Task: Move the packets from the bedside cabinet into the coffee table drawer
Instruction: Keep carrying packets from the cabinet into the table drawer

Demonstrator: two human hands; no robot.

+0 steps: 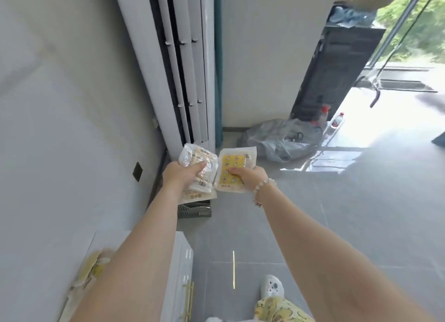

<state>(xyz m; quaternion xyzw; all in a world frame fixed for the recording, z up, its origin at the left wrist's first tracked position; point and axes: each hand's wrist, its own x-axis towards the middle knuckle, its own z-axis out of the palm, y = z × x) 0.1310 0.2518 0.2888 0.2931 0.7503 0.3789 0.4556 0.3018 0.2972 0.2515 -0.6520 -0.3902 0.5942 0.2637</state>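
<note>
The left hand (182, 175) is gripping what looks like a stack of clear packets (192, 156). The right hand (248, 178) is pinching a yellow packet (232, 164). Both are hanging above the grey floor (337, 213), beyond the white cabinet (183, 254).

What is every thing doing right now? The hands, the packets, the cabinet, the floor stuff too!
left hand: grips the clear packets
right hand: pinches the yellow packet
clear packets: stacked, held in the air
yellow packet: held flat in the air
white cabinet: front shut
plastic bag: crumpled on the floor
water bottle: upright, capped
</note>
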